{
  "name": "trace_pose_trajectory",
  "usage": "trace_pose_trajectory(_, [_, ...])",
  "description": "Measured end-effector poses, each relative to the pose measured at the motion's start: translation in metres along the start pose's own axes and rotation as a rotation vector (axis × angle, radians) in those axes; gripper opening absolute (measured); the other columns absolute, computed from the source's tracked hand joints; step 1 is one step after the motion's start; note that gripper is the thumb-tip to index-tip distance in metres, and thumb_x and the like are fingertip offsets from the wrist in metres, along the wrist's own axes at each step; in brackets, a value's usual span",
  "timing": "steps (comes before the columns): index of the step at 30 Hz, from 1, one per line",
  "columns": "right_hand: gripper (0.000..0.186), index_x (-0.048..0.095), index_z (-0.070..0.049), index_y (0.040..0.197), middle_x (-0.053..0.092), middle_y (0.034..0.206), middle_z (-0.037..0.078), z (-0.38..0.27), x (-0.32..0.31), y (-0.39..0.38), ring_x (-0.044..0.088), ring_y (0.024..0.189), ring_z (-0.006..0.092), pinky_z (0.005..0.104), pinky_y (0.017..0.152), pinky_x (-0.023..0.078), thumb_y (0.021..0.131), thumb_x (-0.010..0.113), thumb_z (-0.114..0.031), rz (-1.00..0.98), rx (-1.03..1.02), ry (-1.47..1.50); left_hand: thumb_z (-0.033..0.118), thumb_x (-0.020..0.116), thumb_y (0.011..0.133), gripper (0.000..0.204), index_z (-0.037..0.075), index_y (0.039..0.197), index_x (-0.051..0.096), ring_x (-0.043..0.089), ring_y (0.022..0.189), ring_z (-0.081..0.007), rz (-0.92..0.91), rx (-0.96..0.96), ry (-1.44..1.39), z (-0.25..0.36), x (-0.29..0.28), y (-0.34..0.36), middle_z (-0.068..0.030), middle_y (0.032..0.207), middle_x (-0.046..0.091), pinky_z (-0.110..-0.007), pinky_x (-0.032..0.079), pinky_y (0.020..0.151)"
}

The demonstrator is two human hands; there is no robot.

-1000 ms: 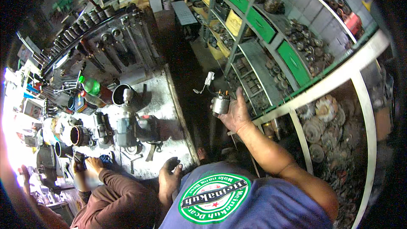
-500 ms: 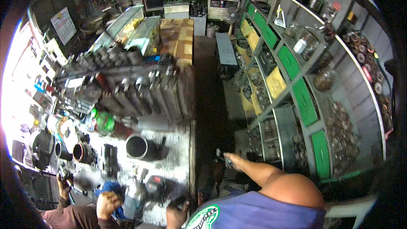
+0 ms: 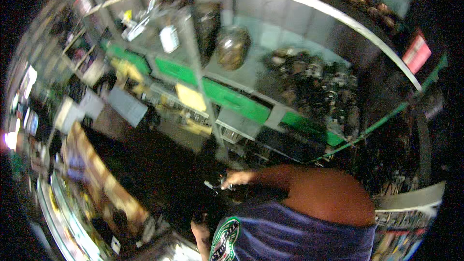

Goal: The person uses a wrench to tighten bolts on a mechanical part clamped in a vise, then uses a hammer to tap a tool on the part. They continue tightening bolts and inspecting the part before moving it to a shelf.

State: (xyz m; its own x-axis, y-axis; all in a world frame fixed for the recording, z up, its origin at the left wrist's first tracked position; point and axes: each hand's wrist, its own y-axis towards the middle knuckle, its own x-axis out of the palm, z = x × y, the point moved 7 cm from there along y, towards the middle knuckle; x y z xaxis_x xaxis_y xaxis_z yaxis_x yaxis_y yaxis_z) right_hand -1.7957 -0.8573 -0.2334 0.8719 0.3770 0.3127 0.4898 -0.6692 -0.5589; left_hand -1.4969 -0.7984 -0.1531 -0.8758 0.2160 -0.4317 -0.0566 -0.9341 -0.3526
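My right hand [image 3: 235, 179] is stretched out over the dark floor beside the shelving, with its fingers closed. A small metal piece [image 3: 210, 184] with a pale end sticks out from it; blur hides its exact kind. Close to my body and lower down is my left hand [image 3: 199, 228]. Its fingers are dark and smeared, so their pose and anything in them cannot be made out.
Shelving with green drawers [image 3: 239, 100] spans the view ahead. On it stand a round clear jar [image 3: 232, 48] and a heap of metal parts [image 3: 316, 79]. A glass display case [image 3: 67, 212] and a tan cardboard-like surface [image 3: 104, 176] lie to the left.
My view has swung right, from the workbench to the shelving. The bench parts and the other person's hands have left the picture. My left hand is off the bench's edge; my right still holds the metal piece.
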Motion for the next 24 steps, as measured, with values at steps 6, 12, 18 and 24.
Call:
trace_pose_trajectory(6, [0.032,0.074,-0.011,0.099,0.067,0.087,0.002,0.002,-0.067,-0.060,0.063,0.077,0.0165,0.0354,0.069,0.052,0.093,0.083,-0.041,0.283,0.027,0.055,0.022,0.077,0.099,0.041,0.000,0.132,0.070,0.072,0.110,-0.0321,-0.292,0.175,-0.010,0.038,0.033,0.146,-0.0209,0.125,0.076,-0.043,0.056,0.098])
trace_pose_trajectory(12, [0.032,0.074,-0.010,0.103,0.069,0.093,0.004,0.049,-0.105,-0.120,0.065,0.082,0.0174,0.0355,0.073,0.053,0.094,0.082,-0.040,0.619,0.029,0.210,0.022,0.077,0.098,0.041,0.000,0.132,0.069,0.072,0.110,-0.0326,-0.351,0.160,0.098,0.098,0.018,0.215,-0.0212,0.124,0.076,-0.044,0.056,0.097])
trace_pose_trajectory(18, [0.033,0.074,-0.010,0.107,0.071,0.099,0.005,0.088,-0.092,-0.142,0.067,0.087,0.0183,0.0356,0.077,0.055,0.095,0.081,-0.040,0.898,0.053,0.355,0.023,0.078,0.098,0.042,0.000,0.132,0.069,0.072,0.110,-0.0331,-0.425,0.204,0.194,0.141,0.014,0.287,-0.0215,0.124,0.076,-0.044,0.056,0.097])
trace_pose_trajectory(24, [0.034,0.075,-0.009,0.111,0.073,0.105,0.006,0.115,-0.057,-0.152,0.069,0.092,0.0192,0.0357,0.080,0.056,0.096,0.080,-0.039,1.109,0.047,0.506,0.023,0.078,0.098,0.043,0.000,0.132,0.069,0.072,0.110,-0.0336,-0.537,0.258,0.267,0.169,0.021,0.339,-0.0217,0.124,0.076,-0.044,0.057,0.096])
